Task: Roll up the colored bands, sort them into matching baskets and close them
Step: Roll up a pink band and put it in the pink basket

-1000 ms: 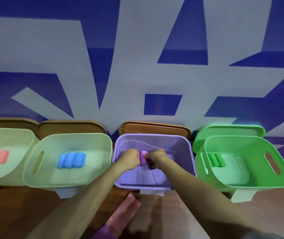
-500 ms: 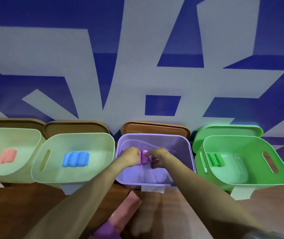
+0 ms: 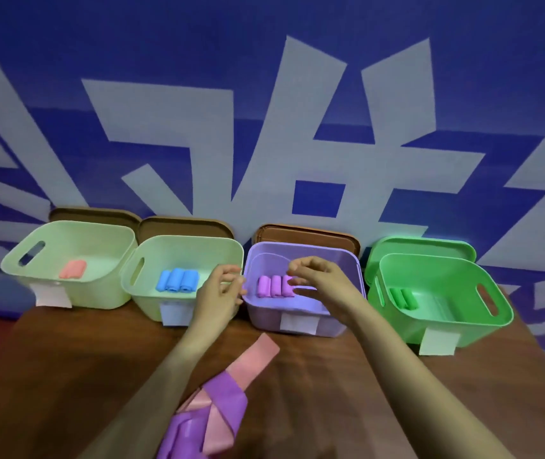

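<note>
Purple rolls: three in purple basket.
Left hand: at its left rim, loosely curled, empty.
Right hand: above rolls, fingers relaxed, empty.

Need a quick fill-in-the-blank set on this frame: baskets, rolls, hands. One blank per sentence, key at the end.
1. The blue rolls in the second basket from the left number ____.
2. The green basket holds ____ green rolls.
3. The right hand hangs over the ____ basket.
4. The lone roll in the far-left basket is ____ in colour.
Missing words: three; two; purple; pink.
</note>
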